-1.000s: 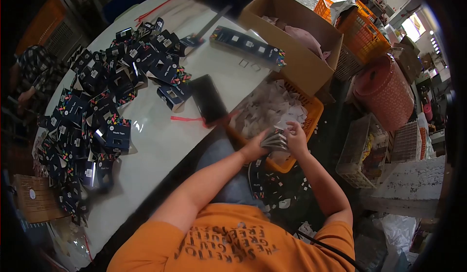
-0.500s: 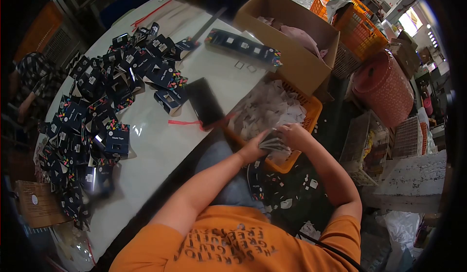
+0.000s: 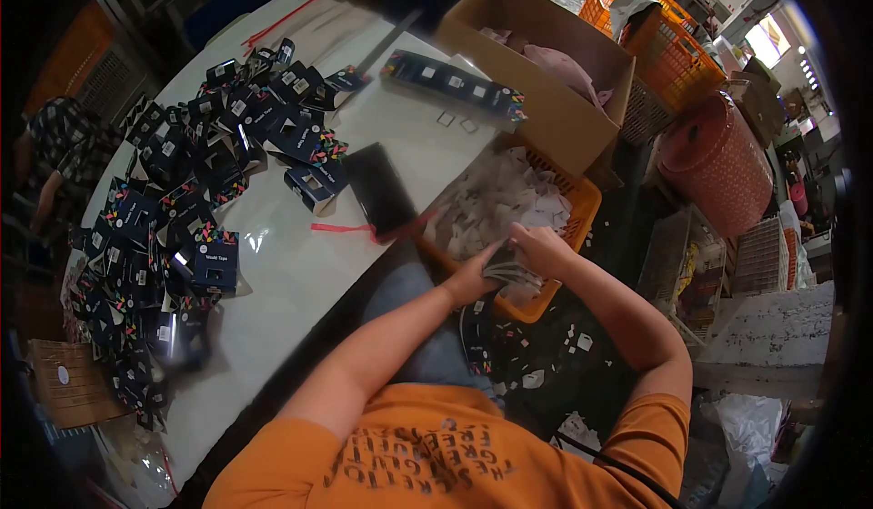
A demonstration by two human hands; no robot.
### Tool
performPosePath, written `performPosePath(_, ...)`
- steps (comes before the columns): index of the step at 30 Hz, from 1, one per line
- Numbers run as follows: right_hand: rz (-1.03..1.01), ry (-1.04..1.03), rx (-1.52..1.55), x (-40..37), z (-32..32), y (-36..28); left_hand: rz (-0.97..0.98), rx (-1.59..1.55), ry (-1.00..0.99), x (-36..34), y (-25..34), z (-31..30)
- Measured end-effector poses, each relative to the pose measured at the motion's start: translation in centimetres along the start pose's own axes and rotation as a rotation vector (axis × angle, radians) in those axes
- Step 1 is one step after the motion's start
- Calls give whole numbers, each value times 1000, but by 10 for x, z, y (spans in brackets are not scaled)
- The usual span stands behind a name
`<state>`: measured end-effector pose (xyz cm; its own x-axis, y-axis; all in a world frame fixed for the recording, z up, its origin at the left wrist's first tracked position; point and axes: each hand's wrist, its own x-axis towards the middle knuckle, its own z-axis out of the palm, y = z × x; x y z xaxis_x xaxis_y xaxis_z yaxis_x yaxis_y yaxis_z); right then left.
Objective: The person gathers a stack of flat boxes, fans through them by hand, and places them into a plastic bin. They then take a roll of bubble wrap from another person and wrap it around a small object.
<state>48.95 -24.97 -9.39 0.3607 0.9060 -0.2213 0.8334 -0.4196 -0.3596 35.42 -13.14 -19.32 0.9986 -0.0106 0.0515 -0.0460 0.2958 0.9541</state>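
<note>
My left hand is closed around a small stack of dark cards with pale edges, fanned slightly apart. At the far end of the stack, my right hand has its fingers pinched together against the cards; what lies between those fingertips is hidden. Both hands are over the near part of an orange plastic basket heaped with white paper scraps. Below my left hand, a dark printed card strip hangs by my leg.
A white table bears a heap of dark Washi Tape card sleeves, a black flat case and a long dark printed strip. A cardboard box stands behind the basket. Paper bits litter the floor. Another person sits at left.
My right hand has shifted slightly up and to the left along the stack, and my right elbow has swung outward. My left hand keeps its grip in nearly the same place.
</note>
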Motion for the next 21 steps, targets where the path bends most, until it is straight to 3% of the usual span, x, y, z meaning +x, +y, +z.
performPosePath(7, -79, -46, 52, 8, -6, 6, -11, -48, -2, -1, 4, 0)
performPosePath(9, -228, -46, 156, 8, -7, 18, -27, -108, -9, -1, 3, 0)
performPosePath(13, -224, -126, 338, -3, -16, 24, -69, -106, -22, 0, -2, -3)
performPosePath(15, 100, -289, 627, -10, -20, 21, -88, -98, -45, 1, -5, -1)
performPosePath(16, 106, -284, 627, -12, -21, 22, -90, -115, -45, 1, -6, 0)
performPosePath(18, 370, -356, 862, -10, -20, 26, -92, -126, -40, 2, -9, -2)
performPosePath(21, 269, -358, 927, -9, -10, 37, -130, -109, -47, 1, -14, -5)
